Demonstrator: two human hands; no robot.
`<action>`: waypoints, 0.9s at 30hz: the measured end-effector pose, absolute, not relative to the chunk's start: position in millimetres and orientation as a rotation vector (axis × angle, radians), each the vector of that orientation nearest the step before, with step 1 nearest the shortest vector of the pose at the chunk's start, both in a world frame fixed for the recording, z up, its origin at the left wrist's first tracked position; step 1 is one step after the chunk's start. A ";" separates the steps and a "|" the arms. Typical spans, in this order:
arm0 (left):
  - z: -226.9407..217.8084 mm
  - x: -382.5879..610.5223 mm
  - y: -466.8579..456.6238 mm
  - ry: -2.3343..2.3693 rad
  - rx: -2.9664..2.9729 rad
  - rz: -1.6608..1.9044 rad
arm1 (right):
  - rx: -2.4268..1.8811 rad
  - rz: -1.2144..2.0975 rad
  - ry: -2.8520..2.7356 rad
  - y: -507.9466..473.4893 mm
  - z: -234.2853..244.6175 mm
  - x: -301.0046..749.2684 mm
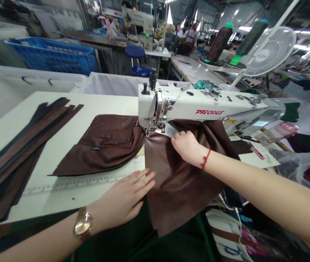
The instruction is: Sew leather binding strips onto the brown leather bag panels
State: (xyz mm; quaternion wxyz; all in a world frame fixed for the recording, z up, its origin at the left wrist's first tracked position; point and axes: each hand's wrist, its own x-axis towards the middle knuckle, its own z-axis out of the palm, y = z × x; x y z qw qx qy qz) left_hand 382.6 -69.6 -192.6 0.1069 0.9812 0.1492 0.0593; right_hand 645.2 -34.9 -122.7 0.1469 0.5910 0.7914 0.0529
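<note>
A brown leather-like piece (176, 178) lies under the needle of a white sewing machine (198, 107) and hangs over the table's near edge. My left hand (126, 198) rests flat on the table with fingers stretched out, its tips touching the left edge of that piece. My right hand (188, 146) presses down on the piece just right of the presser foot, fingers curled under. A sewn brown panel with a pocket (103, 143) spreads out to the left of the needle.
A stack of long brown strips (18, 153) lies at the table's left. Thread cones (219, 43) and a white fan (270, 51) stand behind the machine. A blue crate (53, 54) sits at the far left. Bags and clutter fill the floor at the right.
</note>
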 end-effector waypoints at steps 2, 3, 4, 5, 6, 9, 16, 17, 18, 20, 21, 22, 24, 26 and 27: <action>-195.1 389.3 -72.9 0.459 2.894 0.166 | 1.654 0.240 2.454 -52.9 -127.9 627.7; -196.3 391.6 -74.1 0.465 2.893 0.173 | 1.611 0.240 2.580 -61.4 -134.8 619.1; -197.3 392.6 -75.1 0.469 2.891 0.188 | 1.589 0.200 2.687 -69.0 -144.0 611.4; -197.8 392.0 -76.0 0.469 2.889 0.207 | 1.588 0.123 2.764 -75.4 -154.8 605.0; -197.7 389.7 -76.5 0.463 2.891 0.233 | 1.626 0.032 2.798 -80.7 -166.1 600.0; -193.1 371.8 -73.0 0.484 2.978 0.404 | 1.794 -0.152 2.808 -89.6 -194.1 593.0; -170.1 326.8 -50.9 1.279 3.258 -0.021 | 1.747 -0.272 2.861 -87.8 -195.1 607.9; -167.8 329.6 -52.6 1.253 3.275 -0.100 | 1.685 -0.281 2.880 -86.8 -192.4 612.7; -166.0 335.3 -55.7 1.195 3.292 -0.144 | 1.618 -0.285 2.898 -86.2 -190.0 617.5; -163.8 352.5 -63.5 1.015 3.324 -0.137 | 1.511 -0.273 2.921 -86.3 -187.1 625.3; -163.4 362.3 -66.7 0.896 3.339 -0.096 | 1.487 -0.258 2.925 -87.5 -186.7 627.5; -163.4 372.0 -68.5 0.764 3.353 -0.033 | 1.483 -0.240 2.926 -89.4 -187.0 628.2; -164.2 388.6 -67.3 0.522 3.365 0.129 | 1.524 -0.209 2.920 -95.4 -189.1 625.9; -165.2 400.3 -60.4 0.342 3.348 0.234 | 1.615 -0.186 2.911 -102.9 -192.1 620.8; -165.2 404.4 -56.0 0.284 3.330 0.241 | 1.667 -0.180 2.905 -106.6 -193.4 618.3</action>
